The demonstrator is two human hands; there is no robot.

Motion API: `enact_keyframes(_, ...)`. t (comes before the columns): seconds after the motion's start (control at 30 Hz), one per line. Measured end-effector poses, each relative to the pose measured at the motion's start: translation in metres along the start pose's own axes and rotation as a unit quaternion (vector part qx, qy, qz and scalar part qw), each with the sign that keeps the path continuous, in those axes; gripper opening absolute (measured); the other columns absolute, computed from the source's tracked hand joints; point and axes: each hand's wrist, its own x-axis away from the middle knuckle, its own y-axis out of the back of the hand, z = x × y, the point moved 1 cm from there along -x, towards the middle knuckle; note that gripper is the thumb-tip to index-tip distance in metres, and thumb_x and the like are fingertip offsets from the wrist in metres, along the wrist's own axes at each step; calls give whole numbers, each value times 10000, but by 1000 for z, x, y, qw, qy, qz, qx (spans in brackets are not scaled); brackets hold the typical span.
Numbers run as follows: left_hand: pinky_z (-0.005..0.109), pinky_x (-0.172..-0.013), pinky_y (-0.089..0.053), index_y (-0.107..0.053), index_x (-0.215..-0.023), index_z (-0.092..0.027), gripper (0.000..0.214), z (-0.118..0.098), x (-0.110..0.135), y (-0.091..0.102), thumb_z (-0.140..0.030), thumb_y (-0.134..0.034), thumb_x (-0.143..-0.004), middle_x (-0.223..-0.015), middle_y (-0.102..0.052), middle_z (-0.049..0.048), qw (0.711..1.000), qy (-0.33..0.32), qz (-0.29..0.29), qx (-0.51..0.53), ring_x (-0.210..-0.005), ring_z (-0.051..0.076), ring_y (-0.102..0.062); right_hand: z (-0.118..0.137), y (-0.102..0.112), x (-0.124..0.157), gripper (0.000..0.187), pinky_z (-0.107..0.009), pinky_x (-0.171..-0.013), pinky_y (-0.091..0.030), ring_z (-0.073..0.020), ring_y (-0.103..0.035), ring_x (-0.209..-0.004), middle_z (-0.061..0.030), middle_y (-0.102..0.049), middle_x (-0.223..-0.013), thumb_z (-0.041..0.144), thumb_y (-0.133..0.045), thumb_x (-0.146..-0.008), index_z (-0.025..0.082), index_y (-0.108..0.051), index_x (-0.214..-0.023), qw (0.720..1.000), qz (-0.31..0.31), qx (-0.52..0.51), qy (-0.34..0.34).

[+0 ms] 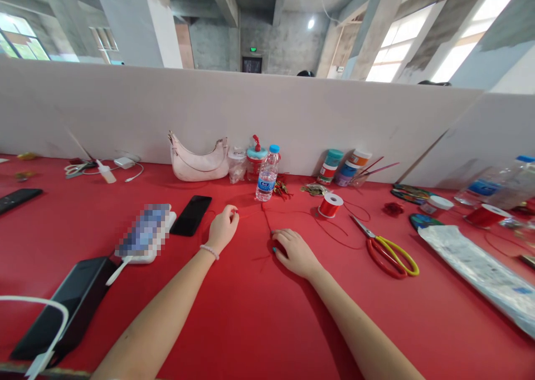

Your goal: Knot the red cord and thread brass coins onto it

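Note:
My left hand [224,225], wearing a beaded bracelet, is closed in a pinch with a bit of thin red cord at its fingertips. To its right, my right hand [296,252] rests low over the table, fingers bent together on a darker stretch of red cord [266,217]. That cord runs from near the foot of a water bottle [267,175] to my right fingertips. Fine loose strands lie by my right thumb; they are hard to see against the red surface. Near my left hand lies a black phone [191,215].
Right of my hands are a spool of red cord [330,205] and scissors [384,249] with red and yellow handles. Paint jars [330,167], a pink handbag [199,160] and a lidded cup [256,161] stand along the white partition [267,104]. A black power bank [69,302] lies left.

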Motion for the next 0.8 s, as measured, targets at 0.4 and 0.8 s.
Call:
enact_keyframes(0.4,400,-922,-361,-583,-1075,-206,260,-16,9,-5,-203,-467,-843,-1116,-556,88,971,-194,-35,-135,-1055,238,-494,34,-1,22,260,-345,-865,-359,-203,-478,-940,-77,-578,-995,134,-472,-777,185,-559,-1017,998,28,11,49)
enact_keyframes(0.8,330,-773,-438,-470,-1286,-231,422,-31,-12,-38,-190,-404,-871,-1068,-549,90,948,-206,113,-213,-948,224,-522,32,-2,18,227,-318,-803,-352,-190,-442,-877,-65,-552,-955,137,-463,-783,179,-554,-987,999,31,-1,41)
